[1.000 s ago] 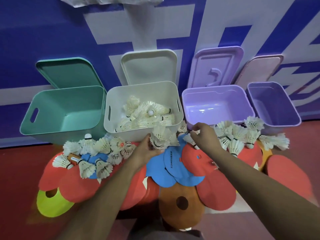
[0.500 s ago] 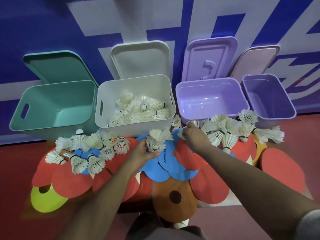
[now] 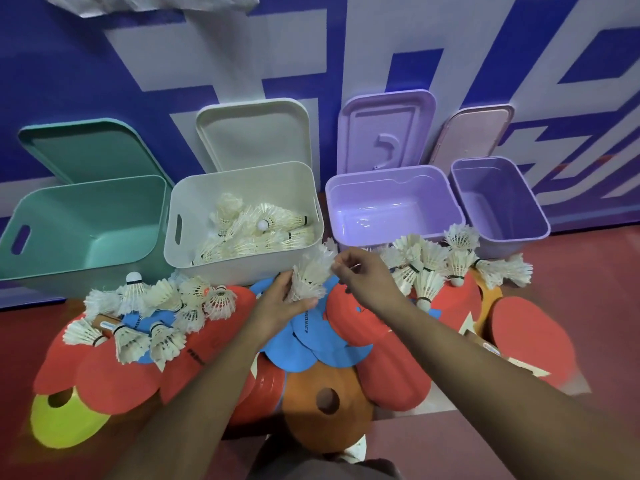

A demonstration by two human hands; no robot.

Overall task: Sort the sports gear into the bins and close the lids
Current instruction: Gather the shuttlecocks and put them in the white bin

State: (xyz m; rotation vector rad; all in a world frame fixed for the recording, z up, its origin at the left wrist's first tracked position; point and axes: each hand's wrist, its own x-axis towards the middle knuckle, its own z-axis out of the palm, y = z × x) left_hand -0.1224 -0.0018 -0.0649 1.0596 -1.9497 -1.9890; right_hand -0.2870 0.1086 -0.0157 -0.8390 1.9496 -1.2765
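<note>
Red floor [image 3: 588,271]: shuttlecock bunch [image 3: 311,275] inside curled left grip [image 3: 277,303], pinch of right grip [image 3: 363,278] atop.

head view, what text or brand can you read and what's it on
"SONICE": blue disc by the left hand; its start is hidden.
Dark print on the red disc left of that arm: too blurred to read.
Print on another blue disc, far left: blurred.
</note>
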